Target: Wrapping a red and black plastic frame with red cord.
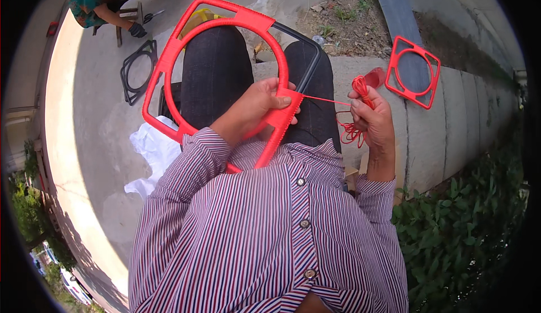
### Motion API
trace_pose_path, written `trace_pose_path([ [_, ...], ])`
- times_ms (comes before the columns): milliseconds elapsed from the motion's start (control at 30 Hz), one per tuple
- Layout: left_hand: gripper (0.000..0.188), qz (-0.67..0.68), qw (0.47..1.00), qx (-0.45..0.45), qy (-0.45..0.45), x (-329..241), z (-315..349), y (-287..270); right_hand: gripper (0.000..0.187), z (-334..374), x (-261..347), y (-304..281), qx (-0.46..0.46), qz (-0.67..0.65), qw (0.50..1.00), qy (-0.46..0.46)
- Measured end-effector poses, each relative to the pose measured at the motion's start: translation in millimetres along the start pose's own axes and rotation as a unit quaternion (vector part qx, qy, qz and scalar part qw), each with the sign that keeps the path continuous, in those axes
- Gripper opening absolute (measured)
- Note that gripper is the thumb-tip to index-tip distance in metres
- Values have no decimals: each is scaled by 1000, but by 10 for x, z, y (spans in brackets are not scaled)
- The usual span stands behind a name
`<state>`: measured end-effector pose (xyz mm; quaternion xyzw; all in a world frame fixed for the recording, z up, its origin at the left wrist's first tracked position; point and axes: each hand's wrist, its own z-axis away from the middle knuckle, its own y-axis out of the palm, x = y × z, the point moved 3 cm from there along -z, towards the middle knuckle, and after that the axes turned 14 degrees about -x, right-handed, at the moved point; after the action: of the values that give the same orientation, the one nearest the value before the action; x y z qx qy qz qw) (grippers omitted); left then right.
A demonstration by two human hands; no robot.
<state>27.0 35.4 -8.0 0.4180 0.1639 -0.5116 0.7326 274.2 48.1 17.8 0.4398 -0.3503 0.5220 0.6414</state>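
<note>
A large frame (256, 21), a ring set in a rounded square and mostly covered in red, rests across my lap. At its right corner a stretch of dark bars (311, 67) shows bare. My left hand (255, 105) grips the frame beside that corner, thumb on top of the red covering. Off to the right, my right hand (376, 120) is closed on a bundle of red cord (361, 85). One strand runs taut from the bundle to the frame's covered edge. Loose loops of cord dangle below the fist.
Another red frame (407, 95) stands at the right by the concrete ledge. On the ground at left lies a dark bare frame (128, 82), with scissors (152, 16) beyond it. A person's gloved hand (137, 30) is beside a stool. White sheeting (155, 155) lies left of my lap; leafy plants (456, 234) grow at right.
</note>
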Motion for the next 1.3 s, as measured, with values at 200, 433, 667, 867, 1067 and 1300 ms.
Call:
trace_pose_path([
  [200, 30, 91, 995, 11, -36, -64, -49, -75, 24, -29, 190, -2044, -169, -305, 925, -152],
  [433, 29, 21, 998, -48, -38, -39, -43, -34, 33, 173, -25, -671, -95, -268, 958, -48],
  [667, 30, 64, 998, 16, -16, -439, 385, 101, 32, 428, -85, 410, 176, 60, 983, -8],
  [867, 43, -16, 994, -77, 80, -628, 873, 169, 36, 488, -66, 253, 110, -106, 987, -50],
  [1067, 76, -37, 977, 33, 207, -766, 1204, 96, 42, 565, -25, 323, 126, -146, 979, -65],
  [1300, 121, 68, 924, 234, 294, -845, 1426, -63, 42, 632, 113, 498, 207, 9, 972, -114],
])
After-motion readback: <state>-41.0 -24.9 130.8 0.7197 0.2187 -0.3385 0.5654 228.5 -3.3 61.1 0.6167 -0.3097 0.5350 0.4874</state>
